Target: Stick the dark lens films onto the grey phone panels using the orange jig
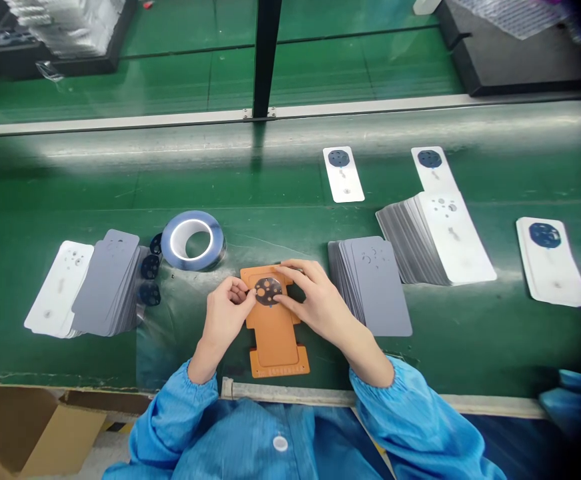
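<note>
An orange jig (pixel 276 337) shaped like a phone back lies on the green table in front of me. Over its upper part is a dark round sticker (pixel 268 291) with several holes, like a camera-lens cover. My left hand (pixel 227 308) pinches the sticker's left edge between thumb and fingers. On the other side, my right hand (pixel 315 293) has its thumb at the sticker's lower right edge. Its index finger curves over the jig's top right corner, so thumb and finger span that side of the sticker. The other right fingertips are partly hidden.
A blue tape roll (pixel 193 241) and several black round stickers (pixel 150 267) lie left, beside fanned grey panels (pixel 106 283) and white panels (pixel 59 287). Right are grey panels (pixel 377 287), white panels (pixel 457 233) and stickered white panels (pixel 553 267). A cardboard box (pixel 35 433) stands below.
</note>
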